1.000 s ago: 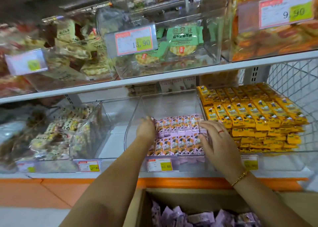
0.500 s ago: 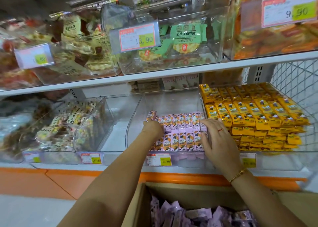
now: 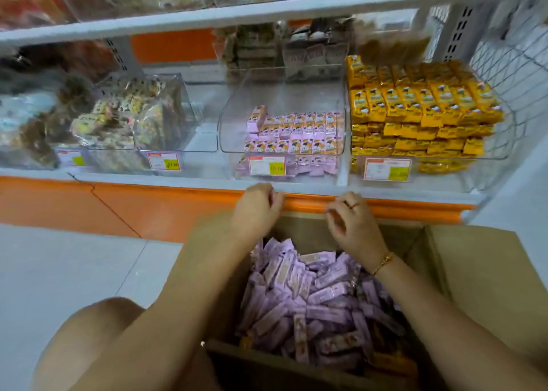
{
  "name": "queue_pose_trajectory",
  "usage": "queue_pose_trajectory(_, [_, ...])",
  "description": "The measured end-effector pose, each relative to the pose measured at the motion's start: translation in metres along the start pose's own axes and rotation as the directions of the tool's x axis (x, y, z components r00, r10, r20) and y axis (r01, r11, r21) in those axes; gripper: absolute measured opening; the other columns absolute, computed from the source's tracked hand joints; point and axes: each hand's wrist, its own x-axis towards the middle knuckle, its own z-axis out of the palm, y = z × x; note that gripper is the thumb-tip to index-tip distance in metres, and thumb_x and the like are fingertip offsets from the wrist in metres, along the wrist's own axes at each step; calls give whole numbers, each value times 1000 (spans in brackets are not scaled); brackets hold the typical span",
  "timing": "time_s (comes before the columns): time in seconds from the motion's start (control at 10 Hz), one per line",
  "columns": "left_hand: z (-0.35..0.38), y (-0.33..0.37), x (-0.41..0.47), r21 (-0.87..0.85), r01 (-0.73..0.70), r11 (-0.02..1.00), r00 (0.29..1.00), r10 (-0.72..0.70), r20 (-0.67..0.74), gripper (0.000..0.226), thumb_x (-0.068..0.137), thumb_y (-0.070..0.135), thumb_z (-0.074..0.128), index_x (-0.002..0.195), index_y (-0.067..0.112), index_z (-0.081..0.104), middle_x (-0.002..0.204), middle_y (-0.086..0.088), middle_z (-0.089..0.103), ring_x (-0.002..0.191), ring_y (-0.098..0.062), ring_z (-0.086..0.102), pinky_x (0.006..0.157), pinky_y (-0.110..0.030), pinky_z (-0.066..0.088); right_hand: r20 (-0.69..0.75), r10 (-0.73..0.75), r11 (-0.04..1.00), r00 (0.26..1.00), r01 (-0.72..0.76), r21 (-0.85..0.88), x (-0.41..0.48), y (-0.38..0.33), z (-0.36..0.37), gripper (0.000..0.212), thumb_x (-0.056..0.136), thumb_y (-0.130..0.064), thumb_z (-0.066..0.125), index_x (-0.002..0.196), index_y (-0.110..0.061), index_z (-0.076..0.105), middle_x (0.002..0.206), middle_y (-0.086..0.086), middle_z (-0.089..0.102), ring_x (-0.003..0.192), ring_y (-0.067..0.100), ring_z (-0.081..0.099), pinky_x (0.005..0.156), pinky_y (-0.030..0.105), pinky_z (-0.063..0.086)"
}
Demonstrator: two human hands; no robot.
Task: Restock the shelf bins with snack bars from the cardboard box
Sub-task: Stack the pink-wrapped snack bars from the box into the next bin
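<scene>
1. Over the cardboard box (image 3: 474,272), left hand (image 3: 256,209) and right hand (image 3: 351,224) hovered empty, fingers loosely curled, gripping nothing. Likely poised to scoop.
2. Purple snack bars (image 3: 311,295) lay jumbled in the box: slim, flat, glossy wrappers.
3. Clear rigid plastic bin (image 3: 281,94) on the shelf held neat face-up rows at the front. Rear was bare, so probably more stock needed.

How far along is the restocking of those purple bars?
Done: rows of purple wrapped snack bars fill the front of the clear plastic bin. In hand: nothing; the left hand and right hand hover empty over the brown cardboard box. Left: the bin's back is bare, and the box holds many loose purple bars.
</scene>
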Motion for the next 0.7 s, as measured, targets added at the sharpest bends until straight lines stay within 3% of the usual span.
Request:
queue_pose_trajectory(0.1, [34,-39,-38,36,270,962,940,-271,207,35,95,26,51,65,8,50,68,-12,58,64,-26,53,58,-33,31,321,310,946,895,-324,-12,-52,18,19,14,89,-7,55,101,-8,61,104,10,52,97,28,52,81,29,40])
queue_pose_trajectory(0.2, [64,-87,-77,90,439,894,806,-436,400,33,83,35,60,71,4,59,71,-14,63,75,-30,62,61,-31,39,596,502,838,626,-522,-158,-100,40,32,32,94,-15,53,125,-12,52,123,12,49,102,26,51,78,26,36])
queue_pose_trajectory(0.3, [80,-103,-99,159,545,823,670,-542,507,35,80,27,62,107,5,65,106,-13,67,104,-28,62,72,-24,41,699,516,805,495,-560,-198,-135,51,37,48,90,-18,59,136,-13,45,129,12,53,108,26,55,81,31,45])
queue_pose_trajectory(0.4, [92,-110,-106,161,613,773,625,-600,500,36,84,12,64,120,5,60,118,-14,64,106,-27,61,76,-23,41,726,525,769,444,-613,-181,-153,57,40,49,86,-15,65,133,-16,50,116,11,60,97,19,60,65,24,37])
queue_pose_trajectory(0.5, [105,-125,-106,104,665,739,609,-618,497,21,85,13,64,106,13,60,105,-10,62,92,-19,56,83,-30,47,738,510,775,442,-608,-172,-156,64,44,48,84,-13,67,130,-17,53,123,10,60,98,18,56,63,18,35])
queue_pose_trajectory(0.6, [115,-122,-101,34,703,710,602,-620,504,13,86,15,64,96,7,63,101,-10,65,90,-19,56,84,-30,47,777,481,782,406,-600,-171,-154,64,49,58,84,-15,69,137,-14,44,135,11,52,108,21,53,74,17,43])
queue_pose_trajectory(0.7, [124,-111,-96,85,688,720,601,-632,490,19,86,22,59,77,6,62,80,-8,62,76,-17,54,69,-22,43,803,470,784,367,-592,-188,-155,60,57,62,90,-14,61,145,-17,33,145,13,41,124,30,49,95,37,45])
